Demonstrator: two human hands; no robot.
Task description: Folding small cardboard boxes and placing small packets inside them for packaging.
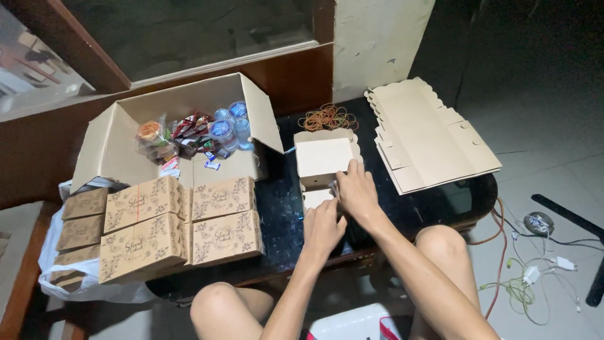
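Both the left hand (322, 228) and right hand (356, 190) have fingers closed on a half-folded kraft box (323, 160) on the dark table (283, 208). The open carton (113, 145) holds water cups (228, 129) and, seemingly, snack packets (182, 135). Printed boxes (182, 223), flat blanks (428, 135) and rubber bands (327, 117) surround.

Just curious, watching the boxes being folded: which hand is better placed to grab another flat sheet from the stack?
Probably the right hand. It lies on the half-folded box, on the side nearer the stack of flat sheets at the table's right. The left hand sits lower on the box, farther from the stack.
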